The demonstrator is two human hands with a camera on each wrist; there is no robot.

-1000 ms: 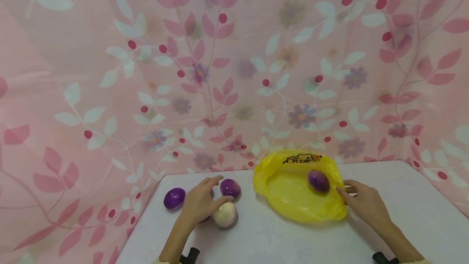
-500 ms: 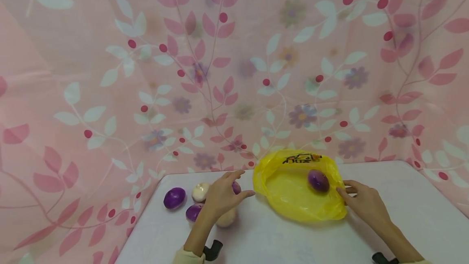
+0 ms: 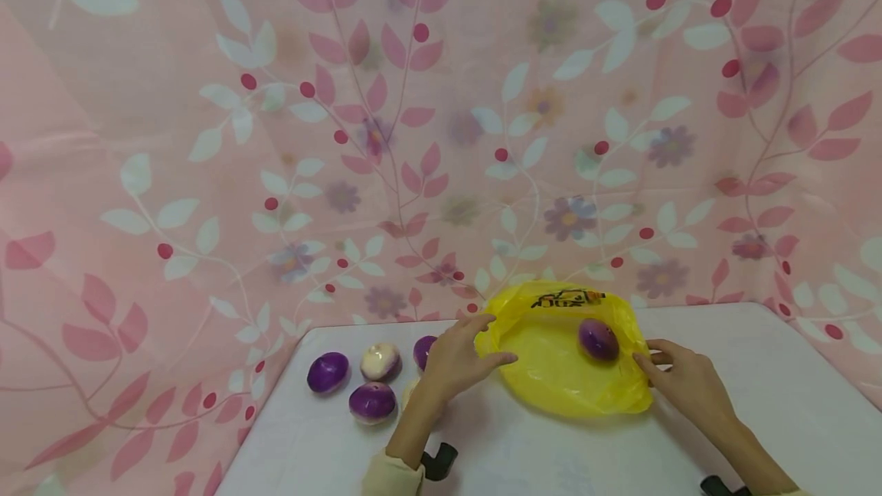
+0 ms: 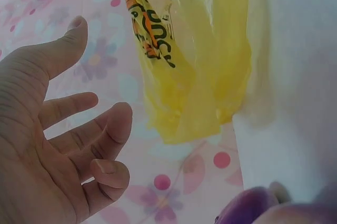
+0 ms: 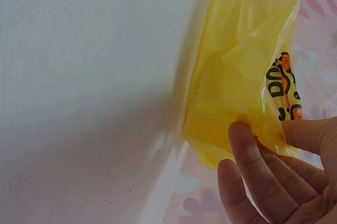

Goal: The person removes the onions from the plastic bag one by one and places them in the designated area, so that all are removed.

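My left hand (image 3: 455, 358) hovers beside the left rim of a yellow plastic bag (image 3: 558, 393), its thumb and fingers spread apart. In the left wrist view nothing lies in that hand (image 4: 58, 129), and the bag (image 4: 216, 66) hangs in front of it. At the bag's right edge my right hand (image 3: 689, 377) pinches the thin plastic between thumb and fingers, as the right wrist view shows on the bag (image 5: 237, 76). The bag's mouth gapes toward me. Inside, toward its right side, lies one glossy purple turnip-like vegetable (image 3: 598, 340).
Left of the bag, several similar vegetables lie on the white table (image 3: 537, 458): a purple one (image 3: 328, 372), a whitish one (image 3: 380, 362), and a purple-and-white one (image 3: 373, 403). Others are partly hidden behind my left arm. A pink floral cloth (image 3: 441, 136) hangs behind the table.
My left hand has moved right, from over the vegetables to the bag's left rim, uncovering some of them. The right hand and the bag have stayed almost still.
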